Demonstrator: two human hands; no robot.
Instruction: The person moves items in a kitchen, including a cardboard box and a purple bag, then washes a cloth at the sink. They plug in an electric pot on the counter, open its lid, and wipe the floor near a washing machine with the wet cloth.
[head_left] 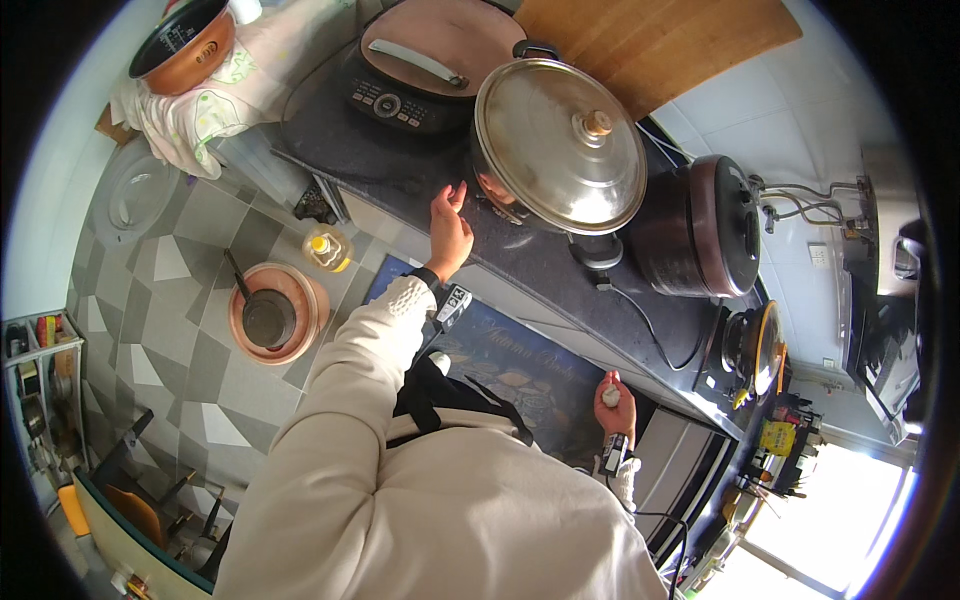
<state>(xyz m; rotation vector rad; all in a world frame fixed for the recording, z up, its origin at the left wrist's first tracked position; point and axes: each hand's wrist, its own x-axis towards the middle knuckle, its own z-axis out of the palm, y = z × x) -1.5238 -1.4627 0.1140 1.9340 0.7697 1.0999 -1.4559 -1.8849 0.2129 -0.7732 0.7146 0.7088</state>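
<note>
My left hand [452, 234] is over the front edge of the dark countertop, its fingers apart and nothing seen in them. Just beyond it stands a large wide pot with a domed metal lid [560, 140], tilted in this view and topped by a wooden knob. Lower and to the right, my right hand [622, 412] curls its fingers around a small whitish lump [611, 396], whose kind I cannot make out. It is near the front of the cabinets. Each wrist wears a small dark device on a strap.
An electric pan [440, 45] sits beyond the pot, and a dark pressure cooker [700, 225] to its right, with a cord trailing. A cutting board [655, 40] leans at the back wall. On the floor at left are a pink basin [310, 315] holding a saucepan and an oil bottle [328, 248].
</note>
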